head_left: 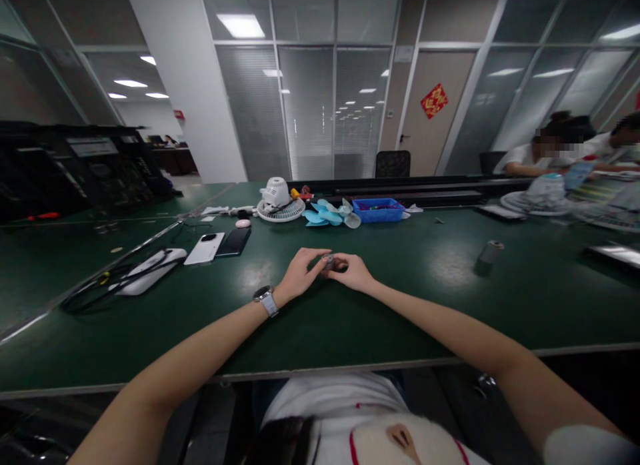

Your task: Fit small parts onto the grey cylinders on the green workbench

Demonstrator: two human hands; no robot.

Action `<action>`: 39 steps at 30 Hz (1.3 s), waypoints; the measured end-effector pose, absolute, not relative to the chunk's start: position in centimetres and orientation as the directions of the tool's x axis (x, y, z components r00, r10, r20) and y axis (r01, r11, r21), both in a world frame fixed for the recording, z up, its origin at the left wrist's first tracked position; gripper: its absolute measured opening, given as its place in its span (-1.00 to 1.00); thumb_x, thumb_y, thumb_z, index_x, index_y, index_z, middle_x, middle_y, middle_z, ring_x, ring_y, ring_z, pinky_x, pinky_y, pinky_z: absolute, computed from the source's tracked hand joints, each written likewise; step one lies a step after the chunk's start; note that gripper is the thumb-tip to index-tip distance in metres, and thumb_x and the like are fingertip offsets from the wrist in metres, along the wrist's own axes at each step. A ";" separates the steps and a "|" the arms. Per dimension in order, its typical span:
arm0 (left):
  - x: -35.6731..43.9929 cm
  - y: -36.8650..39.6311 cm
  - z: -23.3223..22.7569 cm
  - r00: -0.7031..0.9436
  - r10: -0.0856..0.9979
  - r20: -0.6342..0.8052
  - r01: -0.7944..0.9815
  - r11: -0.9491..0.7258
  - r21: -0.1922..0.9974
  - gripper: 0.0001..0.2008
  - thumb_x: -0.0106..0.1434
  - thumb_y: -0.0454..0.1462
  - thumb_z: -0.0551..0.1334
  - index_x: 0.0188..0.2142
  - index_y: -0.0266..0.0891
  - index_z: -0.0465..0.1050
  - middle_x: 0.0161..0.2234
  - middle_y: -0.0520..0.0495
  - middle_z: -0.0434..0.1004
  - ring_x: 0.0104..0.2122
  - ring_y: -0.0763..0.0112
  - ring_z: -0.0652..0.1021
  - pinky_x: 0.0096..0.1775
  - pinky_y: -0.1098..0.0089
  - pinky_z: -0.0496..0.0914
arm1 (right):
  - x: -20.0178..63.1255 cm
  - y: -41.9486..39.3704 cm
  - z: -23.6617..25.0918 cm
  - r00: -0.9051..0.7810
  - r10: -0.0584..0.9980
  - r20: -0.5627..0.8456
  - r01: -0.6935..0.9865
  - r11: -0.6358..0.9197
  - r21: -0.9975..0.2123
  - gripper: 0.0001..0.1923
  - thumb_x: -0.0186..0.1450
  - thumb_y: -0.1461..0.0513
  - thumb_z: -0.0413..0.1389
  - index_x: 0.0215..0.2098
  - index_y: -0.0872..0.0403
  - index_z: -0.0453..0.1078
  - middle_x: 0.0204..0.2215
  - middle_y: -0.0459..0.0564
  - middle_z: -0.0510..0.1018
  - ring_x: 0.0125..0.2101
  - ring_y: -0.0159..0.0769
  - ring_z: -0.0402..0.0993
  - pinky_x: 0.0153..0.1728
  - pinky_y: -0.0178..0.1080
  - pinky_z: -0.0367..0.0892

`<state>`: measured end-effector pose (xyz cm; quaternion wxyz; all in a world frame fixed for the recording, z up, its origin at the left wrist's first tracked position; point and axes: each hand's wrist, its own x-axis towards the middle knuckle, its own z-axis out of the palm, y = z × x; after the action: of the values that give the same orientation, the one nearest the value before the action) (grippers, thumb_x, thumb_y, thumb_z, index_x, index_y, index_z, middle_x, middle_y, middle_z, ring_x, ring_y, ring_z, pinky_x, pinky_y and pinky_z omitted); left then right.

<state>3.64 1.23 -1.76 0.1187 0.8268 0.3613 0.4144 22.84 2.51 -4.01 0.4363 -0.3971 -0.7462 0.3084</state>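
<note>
My left hand (299, 273) and my right hand (353, 271) meet over the middle of the green table (350, 318). Together their fingertips pinch a small grey cylindrical part (327, 259). Most of the part is hidden by my fingers. A watch (265, 299) sits on my left wrist. Both forearms rest low over the table.
Two phones (220, 245) and a white device with black cables (145, 271) lie left. At the back stand a white fan housing (278, 201), light-blue fan blades (325, 214) and a blue tray (378, 210). A grey cylinder (491, 251) stands right. Other people (575, 151) sit far right.
</note>
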 end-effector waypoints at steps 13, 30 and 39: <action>3.0 1.7 0.5 0.524 0.572 0.631 0.551 -0.793 0.262 -0.83 0.31 -0.16 0.24 -0.25 -0.13 0.60 -0.24 -0.05 0.64 -0.09 0.21 0.47 -0.06 0.18 0.35 | 23.3 1.2 -3.1 -0.410 0.795 0.447 0.395 0.597 -0.698 -0.56 0.16 0.11 0.30 -0.02 0.07 0.47 -0.23 -0.03 0.62 -0.29 -0.28 0.55 -0.22 -0.24 0.43; 2.4 1.9 0.1 0.225 0.671 0.707 0.612 -0.661 0.433 -0.87 0.24 -0.41 0.18 -0.36 -0.16 0.28 -0.33 0.03 0.58 -0.23 0.34 0.55 -0.08 0.24 0.32 | 23.3 0.8 -2.8 -0.435 0.769 0.468 0.500 0.639 -0.584 -0.56 0.19 0.08 0.28 0.00 0.05 0.45 -0.25 -0.03 0.63 -0.30 -0.28 0.57 -0.24 -0.25 0.42; 2.1 3.8 -2.7 0.384 0.768 0.513 0.691 -0.607 0.392 -0.90 0.20 -0.29 0.31 -0.34 -0.16 0.38 -0.32 -0.01 0.60 -0.22 0.24 0.51 -0.14 0.22 0.33 | 24.6 2.7 -3.0 -0.253 0.845 0.472 0.437 0.534 -0.724 -0.59 0.19 0.07 0.27 -0.04 0.05 0.44 -0.21 0.00 0.63 -0.25 -0.26 0.57 -0.20 -0.23 0.44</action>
<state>2.07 3.77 -2.68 0.0568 0.8298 0.4395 0.3391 24.55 2.66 -3.01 0.4411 -0.4233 -0.7568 0.2315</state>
